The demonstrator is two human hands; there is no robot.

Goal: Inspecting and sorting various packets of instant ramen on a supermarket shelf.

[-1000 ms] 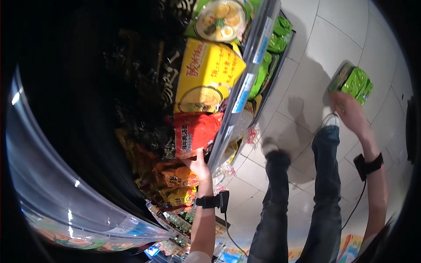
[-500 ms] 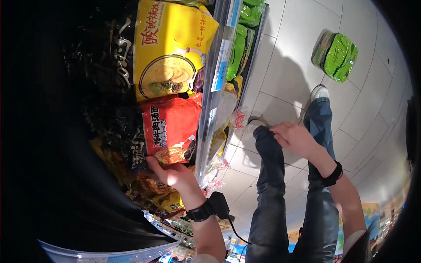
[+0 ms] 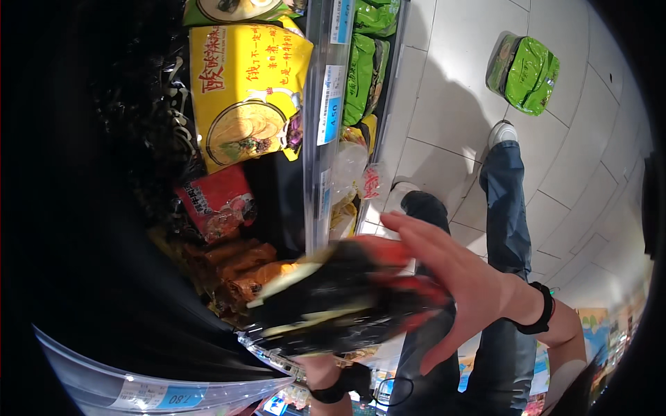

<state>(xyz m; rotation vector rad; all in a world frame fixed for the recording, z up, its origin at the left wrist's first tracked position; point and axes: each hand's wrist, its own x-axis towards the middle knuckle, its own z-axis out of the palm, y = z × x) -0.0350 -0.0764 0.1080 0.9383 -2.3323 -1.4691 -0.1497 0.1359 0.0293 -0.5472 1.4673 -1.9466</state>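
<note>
A blurred black-and-red instant noodle pack (image 3: 347, 298) is held out from the shelf over my lower legs. My left hand (image 3: 319, 364) is underneath it; the pack hides the fingers, and only the wrist side shows. At the pack's right end is my right hand (image 3: 475, 284), with thumb and fingers spread wide around that end. Whether it touches the pack cannot be made out. On the shelf behind, a smaller-looking red noodle pack (image 3: 218, 204) lies deeper in, beside a dark gap. Next to it sits a yellow noodle pack (image 3: 250, 93).
A shelf edge with price tags (image 3: 326, 104) runs along the gap. Green packs (image 3: 364, 76) fill a lower shelf. Another green pack (image 3: 531, 76) lies on the tiled floor (image 3: 451, 104) beyond my shoes. Orange packs (image 3: 239, 267) are at the near end.
The front red pack has left its shelf place, leaving a dark gap. My left hand has drawn back toward me with the pack. My right hand has come nearer and spread its fingers.
</note>
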